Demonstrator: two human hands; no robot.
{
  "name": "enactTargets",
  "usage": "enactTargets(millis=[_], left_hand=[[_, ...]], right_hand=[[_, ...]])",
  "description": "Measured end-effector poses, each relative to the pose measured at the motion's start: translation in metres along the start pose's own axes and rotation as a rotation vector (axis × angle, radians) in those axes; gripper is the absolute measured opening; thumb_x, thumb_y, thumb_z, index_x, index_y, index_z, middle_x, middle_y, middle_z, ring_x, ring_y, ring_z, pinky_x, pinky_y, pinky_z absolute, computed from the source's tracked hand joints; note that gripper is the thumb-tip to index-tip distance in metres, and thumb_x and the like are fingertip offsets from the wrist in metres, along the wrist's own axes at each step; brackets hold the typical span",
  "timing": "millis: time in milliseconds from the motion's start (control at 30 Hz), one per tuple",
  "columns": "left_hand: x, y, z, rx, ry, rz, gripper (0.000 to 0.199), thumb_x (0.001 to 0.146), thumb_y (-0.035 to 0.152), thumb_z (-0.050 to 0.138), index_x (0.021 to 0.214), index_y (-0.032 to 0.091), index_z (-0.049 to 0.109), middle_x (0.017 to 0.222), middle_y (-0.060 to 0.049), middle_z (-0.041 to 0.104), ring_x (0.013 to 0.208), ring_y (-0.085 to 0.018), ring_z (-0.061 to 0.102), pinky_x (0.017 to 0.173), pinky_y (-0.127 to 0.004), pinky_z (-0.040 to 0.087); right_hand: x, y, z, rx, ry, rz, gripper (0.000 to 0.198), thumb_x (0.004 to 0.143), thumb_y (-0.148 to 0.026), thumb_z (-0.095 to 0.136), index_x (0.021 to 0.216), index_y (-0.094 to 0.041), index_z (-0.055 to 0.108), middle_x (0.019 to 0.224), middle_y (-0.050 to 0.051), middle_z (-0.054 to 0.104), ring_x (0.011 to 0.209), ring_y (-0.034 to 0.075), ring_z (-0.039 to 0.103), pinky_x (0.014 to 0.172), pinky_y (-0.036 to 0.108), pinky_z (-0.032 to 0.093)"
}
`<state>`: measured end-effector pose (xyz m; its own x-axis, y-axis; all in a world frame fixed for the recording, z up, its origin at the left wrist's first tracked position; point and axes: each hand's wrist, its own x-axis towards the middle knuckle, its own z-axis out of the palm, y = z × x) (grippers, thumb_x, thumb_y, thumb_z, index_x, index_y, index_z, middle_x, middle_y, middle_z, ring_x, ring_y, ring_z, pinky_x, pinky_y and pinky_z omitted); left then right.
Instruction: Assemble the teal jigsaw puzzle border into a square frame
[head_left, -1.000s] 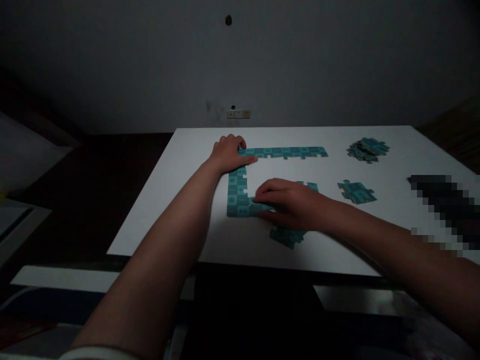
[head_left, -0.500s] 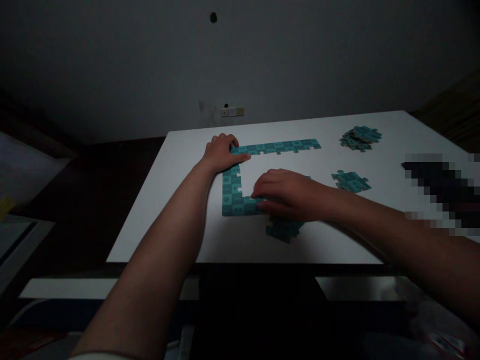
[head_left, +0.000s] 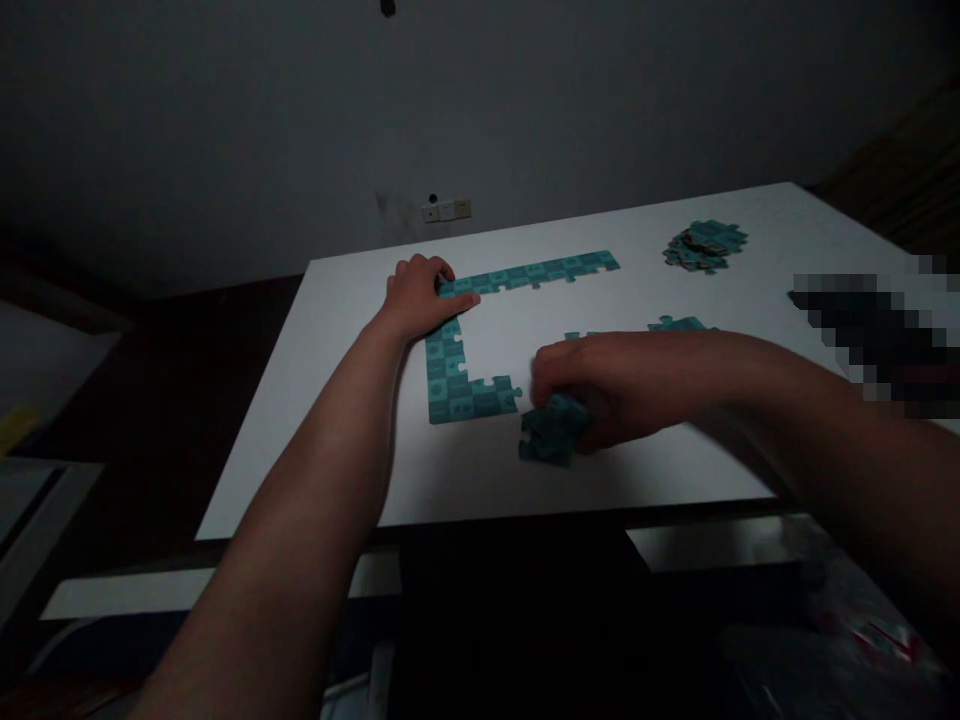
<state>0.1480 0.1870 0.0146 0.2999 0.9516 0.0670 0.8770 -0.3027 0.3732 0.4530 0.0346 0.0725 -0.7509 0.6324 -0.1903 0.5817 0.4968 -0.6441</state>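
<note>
A teal, checkered jigsaw puzzle border (head_left: 450,385) lies on the white table as a C-shaped strip, its gap facing right. My left hand (head_left: 420,296) rests on its far left corner, thumb spread away from the fingers, pressing rather than gripping. My right hand (head_left: 600,385) is curled over the near side, to the right of the strip's end, with its fingers closed on a teal puzzle piece (head_left: 566,412). Just below that piece sit more puzzle pieces (head_left: 544,445), partly covered by it. Other teal pieces (head_left: 581,336) show behind the right hand, mostly hidden.
A heap of puzzle pieces (head_left: 705,247) stands at the far right of the table (head_left: 360,460). A smaller group of pieces (head_left: 679,323) is half hidden by my right forearm. A dark, pixelated object (head_left: 870,330) lies at the right edge. Wall sockets (head_left: 446,210) are beyond.
My right hand has drawn back right from the border's near strip, uncovering its end, and now closes on a piece by the near pile. My left hand stays on the corner; the view has shifted slightly.
</note>
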Motion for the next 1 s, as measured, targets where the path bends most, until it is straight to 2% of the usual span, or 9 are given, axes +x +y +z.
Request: enactTargets(millis=[167, 267, 367, 433, 500, 567, 667, 867, 1000], left_hand=[[-0.001, 0.002, -0.001, -0.010, 0.004, -0.014, 0.047, 0.100, 0.059, 0.097, 0.134, 0.032, 0.077, 0.156, -0.016, 0.075, 0.158, -0.052, 0.061, 0.139, -0.071, 0.051], [0.000, 0.001, -0.001, -0.016, 0.000, -0.012, 0.046, 0.101, 0.058, 0.098, 0.132, 0.031, 0.076, 0.154, -0.016, 0.073, 0.159, -0.052, 0.061, 0.140, -0.069, 0.050], [0.000, 0.000, 0.000, -0.012, 0.005, -0.012, 0.046, 0.101, 0.059, 0.098, 0.131, 0.031, 0.076, 0.152, -0.016, 0.074, 0.158, -0.051, 0.061, 0.140, -0.068, 0.051], [0.000, 0.000, 0.001, -0.009, 0.014, -0.014, 0.047, 0.100, 0.059, 0.098, 0.132, 0.032, 0.077, 0.150, -0.015, 0.076, 0.157, -0.051, 0.062, 0.139, -0.069, 0.052], [0.000, 0.001, 0.000, -0.008, 0.017, -0.013, 0.049, 0.099, 0.060, 0.098, 0.134, 0.033, 0.078, 0.149, -0.015, 0.077, 0.156, -0.052, 0.062, 0.138, -0.071, 0.052], [0.000, 0.002, 0.000, -0.005, 0.014, -0.013, 0.050, 0.099, 0.061, 0.098, 0.135, 0.032, 0.078, 0.151, -0.016, 0.078, 0.157, -0.053, 0.062, 0.138, -0.071, 0.052], [-0.002, 0.004, -0.002, 0.001, 0.007, -0.018, 0.048, 0.101, 0.059, 0.097, 0.133, 0.030, 0.077, 0.155, -0.018, 0.077, 0.158, -0.053, 0.063, 0.138, -0.069, 0.052], [-0.003, 0.006, -0.002, -0.012, 0.002, -0.018, 0.045, 0.103, 0.058, 0.098, 0.132, 0.031, 0.077, 0.152, -0.017, 0.076, 0.158, -0.051, 0.063, 0.139, -0.069, 0.052], [-0.001, 0.004, -0.001, -0.022, 0.002, -0.020, 0.046, 0.102, 0.061, 0.098, 0.132, 0.032, 0.077, 0.149, -0.015, 0.076, 0.155, -0.050, 0.061, 0.139, -0.068, 0.053]], right_hand=[[0.003, -0.004, -0.001, 0.076, 0.042, -0.029, 0.043, 0.076, -0.006, 0.108, 0.102, -0.035, 0.091, 0.109, 0.002, 0.092, 0.093, 0.029, 0.084, 0.083, 0.039, 0.062], [0.003, -0.006, -0.001, 0.134, 0.069, -0.030, 0.048, 0.071, 0.001, 0.108, 0.097, -0.035, 0.091, 0.102, 0.001, 0.091, 0.089, 0.028, 0.083, 0.080, 0.038, 0.060], [0.002, -0.005, -0.003, 0.206, 0.049, -0.020, 0.042, 0.079, 0.004, 0.101, 0.098, -0.033, 0.092, 0.098, -0.001, 0.090, 0.086, 0.026, 0.082, 0.079, 0.036, 0.058], [0.003, -0.001, -0.005, 0.286, 0.019, -0.026, 0.027, 0.093, -0.008, 0.096, 0.105, -0.032, 0.095, 0.094, -0.001, 0.089, 0.083, 0.024, 0.080, 0.077, 0.035, 0.058], [0.006, 0.004, -0.005, 0.377, 0.052, -0.023, 0.015, 0.103, -0.025, 0.093, 0.117, -0.028, 0.096, 0.095, 0.000, 0.089, 0.081, 0.023, 0.078, 0.076, 0.035, 0.059], [0.011, 0.011, -0.002, 0.433, 0.166, 0.001, 0.027, 0.101, -0.036, 0.097, 0.126, -0.027, 0.095, 0.100, 0.001, 0.091, 0.081, 0.023, 0.078, 0.075, 0.035, 0.062], [0.018, 0.021, 0.004, 0.393, 0.280, 0.039, 0.036, 0.093, -0.040, 0.104, 0.126, -0.028, 0.096, 0.100, 0.002, 0.091, 0.080, 0.024, 0.079, 0.074, 0.035, 0.061], [0.018, 0.026, 0.005, 0.222, 0.248, 0.011, 0.026, 0.097, -0.041, 0.101, 0.120, -0.030, 0.099, 0.087, 0.000, 0.087, 0.076, 0.024, 0.075, 0.072, 0.035, 0.056], [0.017, 0.026, 0.006, 0.207, 0.262, 0.001, 0.022, 0.095, -0.039, 0.103, 0.116, -0.033, 0.100, 0.094, 0.002, 0.090, 0.078, 0.025, 0.075, 0.074, 0.038, 0.058]])
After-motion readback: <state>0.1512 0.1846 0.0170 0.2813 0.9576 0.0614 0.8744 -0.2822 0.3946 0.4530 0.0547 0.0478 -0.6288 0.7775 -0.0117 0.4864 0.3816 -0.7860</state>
